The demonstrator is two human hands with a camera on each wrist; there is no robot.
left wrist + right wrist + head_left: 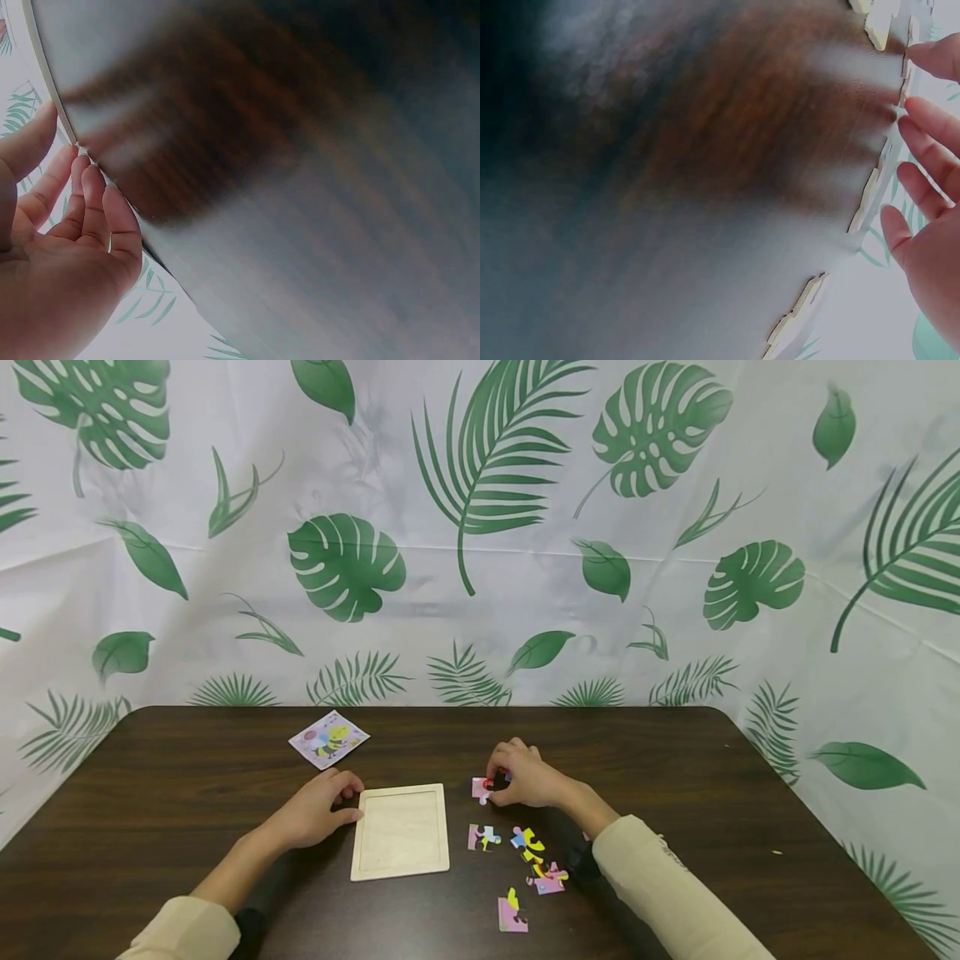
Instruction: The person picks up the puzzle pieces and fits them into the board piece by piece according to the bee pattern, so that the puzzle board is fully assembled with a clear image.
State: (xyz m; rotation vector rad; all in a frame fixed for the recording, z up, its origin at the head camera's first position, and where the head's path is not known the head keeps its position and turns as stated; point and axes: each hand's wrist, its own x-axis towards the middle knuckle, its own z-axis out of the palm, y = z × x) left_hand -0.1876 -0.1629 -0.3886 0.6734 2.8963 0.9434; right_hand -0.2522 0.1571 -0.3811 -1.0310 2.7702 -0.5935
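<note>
A shallow square wooden puzzle tray (401, 833) lies on the table, its inside bare. My left hand (318, 810) rests at the tray's left edge, thumb and fingertips touching the rim, fingers loosely bent. In the left wrist view, the left hand (71, 240) meets the tray's thin edge. To the tray's right, my right hand (528, 777) pinches a pink puzzle piece (479, 788) lying on the tabletop. The right wrist view shows the right hand's (934, 157) thumb and index finger at that piece, seen edge-on. Part of another piece is hidden behind the right hand.
Nearer me lie a pink-and-yellow piece (483, 837), a blue-and-yellow piece (527, 841), a pink piece (550, 883) among overlapping ones, and a pink corner piece (513, 917). A bee picture card (330, 739) lies behind the left hand. A leaf-print cloth (480, 610) hangs behind the dark table (225, 743).
</note>
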